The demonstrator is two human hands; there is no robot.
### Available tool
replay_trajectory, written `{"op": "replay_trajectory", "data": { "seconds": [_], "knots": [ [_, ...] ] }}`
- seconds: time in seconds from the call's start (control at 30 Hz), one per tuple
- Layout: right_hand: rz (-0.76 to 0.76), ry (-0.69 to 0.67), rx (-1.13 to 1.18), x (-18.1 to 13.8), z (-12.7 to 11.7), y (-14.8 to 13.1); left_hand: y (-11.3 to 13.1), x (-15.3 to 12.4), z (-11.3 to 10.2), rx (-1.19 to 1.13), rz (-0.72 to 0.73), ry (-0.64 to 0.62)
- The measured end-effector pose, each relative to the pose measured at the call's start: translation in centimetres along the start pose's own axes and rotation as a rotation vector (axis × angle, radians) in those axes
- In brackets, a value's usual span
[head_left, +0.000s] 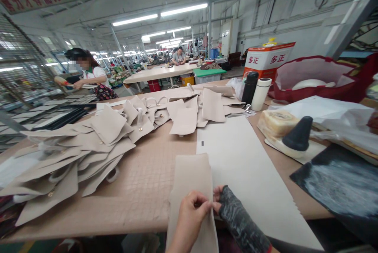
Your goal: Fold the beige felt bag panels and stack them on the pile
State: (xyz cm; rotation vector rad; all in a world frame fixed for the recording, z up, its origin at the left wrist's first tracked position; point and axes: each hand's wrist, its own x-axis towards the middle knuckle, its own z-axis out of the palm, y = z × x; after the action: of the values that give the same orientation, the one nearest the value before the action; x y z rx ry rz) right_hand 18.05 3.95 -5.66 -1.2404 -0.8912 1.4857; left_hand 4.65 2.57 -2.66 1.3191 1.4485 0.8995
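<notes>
A long beige leather-like panel (pixel 191 174) lies in front of me at the table's near edge, its lower end running out of view. My left hand (pixel 190 215) rests over it, thumb and forefinger pinched on its right edge. From the right, my right hand (pixel 217 198) meets the same edge, its bare fingertips closed there; a dark, whitish-smeared covering wraps the rest of the hand and the forearm. The two hands' fingertips nearly touch. Under the panel's right side lies a large white sheet (pixel 242 162).
Beige pieces with loop handles (pixel 97 143) are heaped at left, with more pieces (pixel 183 115) behind. To the right stand a black bottle (pixel 250 87), a white bottle (pixel 261 95), a dark cone-shaped nozzle (pixel 298 133) and a smeared black board (pixel 339 186). A co-worker (pixel 91 76) stands at far left.
</notes>
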Motion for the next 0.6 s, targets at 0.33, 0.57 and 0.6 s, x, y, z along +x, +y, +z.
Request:
{"op": "replay_trajectory", "data": {
  "seconds": [0.33,0.57,0.6],
  "knots": [
    [-0.105,0.058,-0.096,-0.2,1.0,0.8,-0.4,-0.7,1.0,0.231,0.115,0.09],
    [-0.128,0.074,-0.183,0.3,1.6,1.5,0.2,-0.8,0.6,0.571,0.088,0.072],
    [-0.13,0.068,-0.192,0.4,1.7,1.4,0.3,-0.7,0.5,0.58,0.084,0.068]
  ]
}}
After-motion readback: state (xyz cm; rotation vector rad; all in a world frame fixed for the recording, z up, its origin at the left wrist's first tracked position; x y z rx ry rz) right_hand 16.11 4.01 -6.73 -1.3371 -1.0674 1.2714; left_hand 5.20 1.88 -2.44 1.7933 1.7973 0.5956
